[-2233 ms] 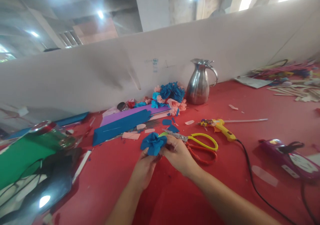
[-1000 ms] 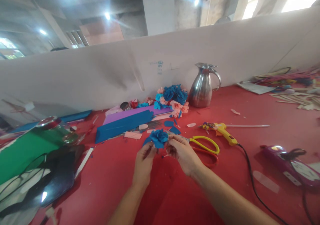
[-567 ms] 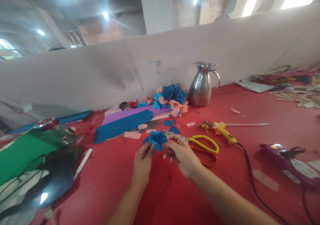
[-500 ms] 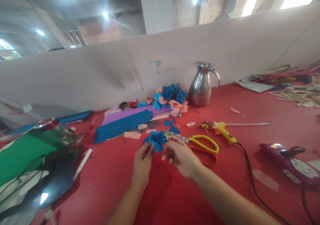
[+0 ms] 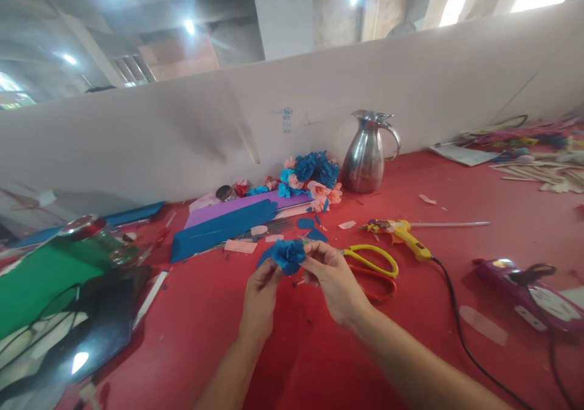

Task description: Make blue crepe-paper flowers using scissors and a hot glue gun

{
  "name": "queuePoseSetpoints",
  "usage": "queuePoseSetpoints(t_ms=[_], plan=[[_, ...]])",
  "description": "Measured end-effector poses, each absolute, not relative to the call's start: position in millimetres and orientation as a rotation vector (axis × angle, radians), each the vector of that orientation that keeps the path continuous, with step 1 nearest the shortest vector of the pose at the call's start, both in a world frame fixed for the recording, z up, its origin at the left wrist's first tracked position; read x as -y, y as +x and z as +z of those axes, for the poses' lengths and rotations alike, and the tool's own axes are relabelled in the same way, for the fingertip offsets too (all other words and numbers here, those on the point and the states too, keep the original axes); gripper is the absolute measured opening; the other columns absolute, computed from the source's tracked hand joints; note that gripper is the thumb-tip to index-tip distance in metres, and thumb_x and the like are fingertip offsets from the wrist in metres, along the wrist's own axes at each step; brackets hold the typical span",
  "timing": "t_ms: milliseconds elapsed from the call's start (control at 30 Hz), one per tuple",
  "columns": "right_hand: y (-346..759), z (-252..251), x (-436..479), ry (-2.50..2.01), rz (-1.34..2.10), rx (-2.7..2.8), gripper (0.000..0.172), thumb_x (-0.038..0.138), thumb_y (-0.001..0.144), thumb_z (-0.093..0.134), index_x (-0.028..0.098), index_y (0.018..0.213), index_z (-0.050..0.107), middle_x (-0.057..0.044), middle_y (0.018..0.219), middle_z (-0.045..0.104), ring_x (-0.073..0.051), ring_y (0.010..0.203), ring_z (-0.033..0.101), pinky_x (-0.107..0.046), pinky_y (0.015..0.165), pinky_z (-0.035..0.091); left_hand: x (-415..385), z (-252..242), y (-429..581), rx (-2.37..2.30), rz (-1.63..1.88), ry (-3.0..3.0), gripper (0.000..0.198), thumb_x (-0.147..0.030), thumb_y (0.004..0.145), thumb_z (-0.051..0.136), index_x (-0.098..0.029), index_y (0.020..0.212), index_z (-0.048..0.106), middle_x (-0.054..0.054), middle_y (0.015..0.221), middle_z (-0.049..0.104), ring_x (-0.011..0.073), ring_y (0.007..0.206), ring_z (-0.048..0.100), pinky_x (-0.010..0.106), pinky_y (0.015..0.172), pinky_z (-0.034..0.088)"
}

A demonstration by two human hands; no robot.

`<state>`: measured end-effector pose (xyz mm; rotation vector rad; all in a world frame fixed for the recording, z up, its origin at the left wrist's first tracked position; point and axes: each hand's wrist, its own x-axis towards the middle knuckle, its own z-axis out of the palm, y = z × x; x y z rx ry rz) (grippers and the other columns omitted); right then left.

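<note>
A blue paper flower [image 5: 286,254] is held just above the red table [image 5: 319,361], between both my hands. My left hand [image 5: 259,294] pinches its lower left side with fingers closed. My right hand [image 5: 335,281] grips its right side with thumb and fingertips. Yellow-handled scissors [image 5: 370,260] lie just right of my right hand, over a red-handled pair. Small blue and pink paper scraps [image 5: 306,223] lie behind the flower.
A yellow glue gun [image 5: 406,235] with a black cord lies to the right, and a purple power strip [image 5: 520,285] further right. A steel jug [image 5: 367,152] and a pile of paper flowers [image 5: 312,176] stand by the white partition. Blue and purple sheets [image 5: 223,222] and green sheets [image 5: 41,279] lie left.
Both hands have kept hold of the blue flower and turned it slightly; the fingers shifted on its petals. The view has drifted a little.
</note>
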<state>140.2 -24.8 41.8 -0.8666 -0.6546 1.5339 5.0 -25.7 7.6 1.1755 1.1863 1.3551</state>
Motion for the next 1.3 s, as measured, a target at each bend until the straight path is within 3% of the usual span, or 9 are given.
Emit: queuePoseSetpoints(t_ms=[233, 400, 600, 767, 1000, 1300], plan=[[144, 41, 23, -0.885, 1.508, 0.664, 0.024, 0.029, 0.059, 0.072, 0.019, 0.073, 0.055, 0.008, 0.054, 0.056, -0.006, 0.04, 0.045, -0.021, 0.045, 0.028, 23, 3, 3, -1.115, 1.378, 0.994, 0.017, -0.034, 0.069, 0.075, -0.017, 0.071, 0.07, -0.001, 0.067, 0.06, 0.0117, 0.067, 0.049, 0.022, 0.069, 0.041], [145, 36, 21, -0.943, 1.429, 0.589, 0.016, 0.022, 0.057, 0.065, 0.02, 0.067, 0.053, 0.008, 0.053, 0.053, -0.005, 0.041, 0.04, -0.021, 0.044, 0.024, 20, 3, 3, -1.035, 1.416, 0.706, 0.021, -0.028, 0.055, 0.084, -0.018, 0.065, 0.069, -0.003, 0.063, 0.063, 0.009, 0.063, 0.054, 0.019, 0.066, 0.044], [135, 30, 24, -1.069, 1.56, 0.811, 0.017, 0.028, 0.059, 0.068, 0.017, 0.072, 0.067, 0.004, 0.057, 0.057, -0.008, 0.05, 0.042, -0.024, 0.051, 0.029, 22, 10, 7, -0.999, 1.402, 0.558, 0.025, -0.024, 0.047, 0.088, -0.018, 0.063, 0.069, -0.003, 0.065, 0.065, 0.0085, 0.062, 0.058, 0.019, 0.065, 0.047], [133, 28, 26, -1.027, 1.542, 0.895, 0.021, 0.033, 0.062, 0.071, 0.016, 0.076, 0.071, 0.002, 0.064, 0.06, -0.009, 0.055, 0.042, -0.024, 0.056, 0.033, 25, 12, 11, -0.956, 1.361, 0.626, 0.021, -0.026, 0.054, 0.085, -0.018, 0.068, 0.071, -0.001, 0.073, 0.068, 0.0099, 0.071, 0.06, 0.019, 0.071, 0.047], [134, 23, 24, -0.97, 1.525, 0.878, 0.024, 0.038, 0.06, 0.077, 0.017, 0.071, 0.072, 0.003, 0.058, 0.057, -0.009, 0.054, 0.039, -0.023, 0.055, 0.033, 27, 4, 10, -0.983, 1.301, 0.831, 0.016, -0.032, 0.069, 0.076, -0.017, 0.074, 0.071, -0.001, 0.067, 0.063, 0.0087, 0.06, 0.049, 0.019, 0.06, 0.04], [134, 26, 24, -0.943, 1.524, 0.833, 0.025, 0.039, 0.057, 0.079, 0.017, 0.063, 0.068, 0.003, 0.054, 0.055, -0.009, 0.052, 0.037, -0.023, 0.053, 0.031, 30, 12, 13, -1.042, 1.269, 0.913, 0.021, -0.036, 0.07, 0.073, -0.016, 0.067, 0.067, -0.002, 0.062, 0.057, 0.0107, 0.061, 0.047, 0.022, 0.062, 0.039]])
